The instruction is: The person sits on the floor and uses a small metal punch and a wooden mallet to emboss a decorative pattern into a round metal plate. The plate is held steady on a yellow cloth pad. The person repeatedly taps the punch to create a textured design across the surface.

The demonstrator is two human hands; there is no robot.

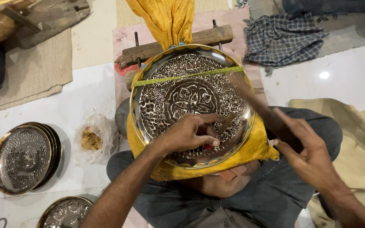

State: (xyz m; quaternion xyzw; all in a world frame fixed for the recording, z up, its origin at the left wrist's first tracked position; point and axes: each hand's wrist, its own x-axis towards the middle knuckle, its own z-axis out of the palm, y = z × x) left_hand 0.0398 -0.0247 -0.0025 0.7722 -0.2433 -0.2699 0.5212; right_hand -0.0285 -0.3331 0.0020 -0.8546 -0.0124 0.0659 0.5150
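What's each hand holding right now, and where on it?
The left hand pinches a thin punch near its upper end, tip on the engraved plate. The right hand grips a blurred hammer by the lower end of its handle.

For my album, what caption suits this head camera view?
Left hand steadies a small tool on an engraved round metal plate resting on yellow cloth; right hand grips a blurred hammer.

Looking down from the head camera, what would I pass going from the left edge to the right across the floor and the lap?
Stack of engraved plates → clear bag of brownish powder → left hand pinching a small punch → big engraved tray on yellow cloth → right hand swinging a blurred hammer → beige cloth.
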